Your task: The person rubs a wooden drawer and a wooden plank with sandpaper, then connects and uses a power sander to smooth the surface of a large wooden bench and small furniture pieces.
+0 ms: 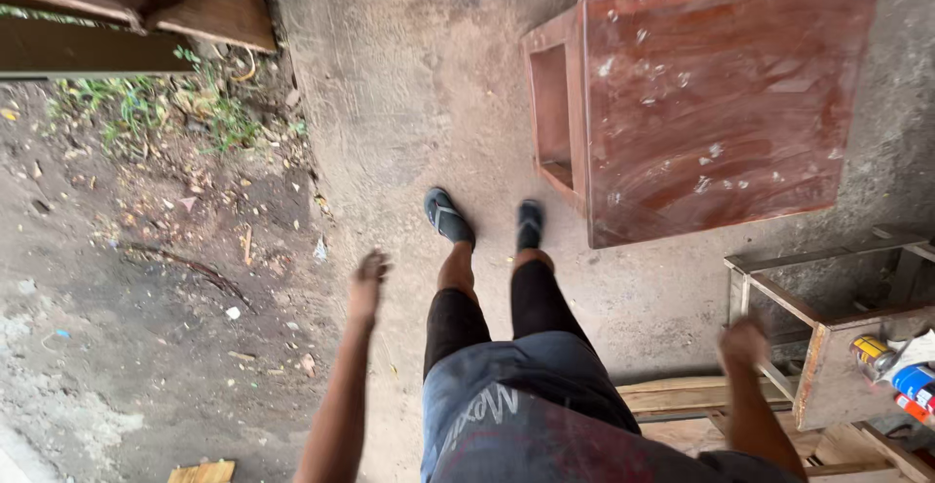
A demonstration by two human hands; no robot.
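Fingers (373,267) of the left hand (367,283) hang loose and a little spread, holding nothing, above the bare concrete floor (409,103). On the right hand (743,342) the fingers look curled in, but this hand is blurred and I cannot tell whether they grip something. Nearest to the right hand is a small wooden stool frame (828,347), just beside it on the outer side; if they touch is not clear. Cans (901,371) lie on the frame's low shelf. A reddish-brown wooden cabinet (721,103) lies on the floor further ahead, well apart from both hands, close to the person's sandalled feet (448,215)
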